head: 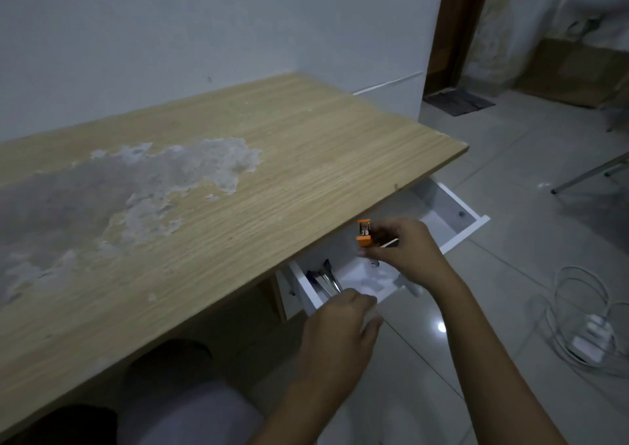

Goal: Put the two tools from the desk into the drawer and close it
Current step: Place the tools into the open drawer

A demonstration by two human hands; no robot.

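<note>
The white drawer [452, 213] stands pulled out under the right end of the wooden desk [272, 158]. My right hand [405, 250] is over the drawer, shut on an orange stapler [363, 234] whose orange end sticks out to the left of my fingers. My left hand [340, 329] grips the near front edge of the drawer. A metal tool with dark handles, like scissors [325, 279], lies inside the drawer at its left end, partly hidden by my left hand.
The desk top has a large worn grey patch [102, 199] on its left half. White cables and a power strip [589, 339] lie on the tiled floor at the right. A metal leg [589, 172] slants at the far right. My knees are under the desk.
</note>
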